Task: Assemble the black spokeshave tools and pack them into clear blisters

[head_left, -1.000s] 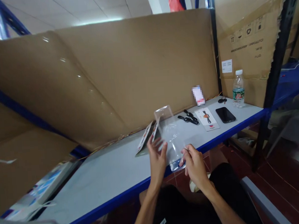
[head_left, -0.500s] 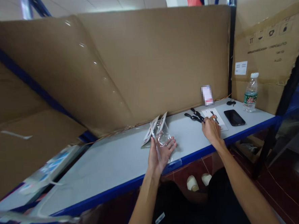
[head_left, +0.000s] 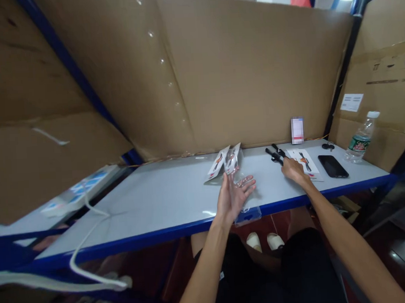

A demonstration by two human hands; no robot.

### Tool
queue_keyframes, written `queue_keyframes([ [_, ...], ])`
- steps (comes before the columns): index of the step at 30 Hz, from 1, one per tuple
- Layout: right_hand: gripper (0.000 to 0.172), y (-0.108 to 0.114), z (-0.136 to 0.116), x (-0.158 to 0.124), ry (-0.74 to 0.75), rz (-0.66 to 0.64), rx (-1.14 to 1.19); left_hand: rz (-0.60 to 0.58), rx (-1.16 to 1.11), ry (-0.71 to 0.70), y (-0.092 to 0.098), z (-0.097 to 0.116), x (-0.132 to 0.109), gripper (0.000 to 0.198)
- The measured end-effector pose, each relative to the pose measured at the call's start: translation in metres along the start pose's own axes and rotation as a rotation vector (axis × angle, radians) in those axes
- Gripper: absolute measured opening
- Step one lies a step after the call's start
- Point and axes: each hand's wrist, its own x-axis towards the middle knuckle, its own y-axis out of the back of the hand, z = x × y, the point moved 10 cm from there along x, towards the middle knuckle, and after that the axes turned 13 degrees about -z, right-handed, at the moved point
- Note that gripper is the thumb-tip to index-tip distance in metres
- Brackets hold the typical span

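My left hand [head_left: 233, 196] is palm up over the front of the grey table [head_left: 164, 204], fingers spread under a clear plastic bag [head_left: 246, 203] that hangs over the blue edge. My right hand [head_left: 293, 169] reaches to the right and rests on the black watch straps [head_left: 276, 155], next to a white printed card [head_left: 304, 162]; whether its fingers grip a strap I cannot make out. Two printed cards in sleeves [head_left: 224, 161] lean just beyond my left hand.
A black phone [head_left: 333, 166], a water bottle [head_left: 361, 138] and a small black object [head_left: 327, 146] sit at the table's right end. Cardboard sheets [head_left: 246, 80] wall the back. A white power strip [head_left: 81, 190] and its cable [head_left: 87, 241] lie at left.
My right hand let go of the clear bag and reached right to the black straps. The left hand kept the bag and turned palm up. The view swung left.
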Motion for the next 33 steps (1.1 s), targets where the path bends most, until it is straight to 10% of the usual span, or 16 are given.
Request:
queue_keyframes([
  [9, 0.017, -0.011, -0.005, -0.006, 0.13, -0.077, 0.597, -0.044, -0.049, 0.006, -0.008, 0.0, 0.0, 0.061],
  [13, 0.029, -0.031, -0.017, -0.056, 0.407, -0.264, 1.394, -0.067, -0.035, 0.03, -0.011, -0.002, 0.0, 0.059],
  [17, 0.031, -0.025, -0.023, -0.122, 0.611, -0.104, 1.698, -0.076, -0.021, 0.015, -0.01, 0.0, 0.0, 0.059],
  [23, 0.038, -0.044, -0.05, -0.161, 0.646, -0.245, 1.678, -0.068, 0.018, 0.016, -0.01, 0.001, -0.001, 0.061],
  [33, 0.06, -0.059, -0.007, -0.18, 0.359, 0.112, 1.259, -0.077, 0.029, 0.062, -0.011, -0.003, 0.0, 0.059],
])
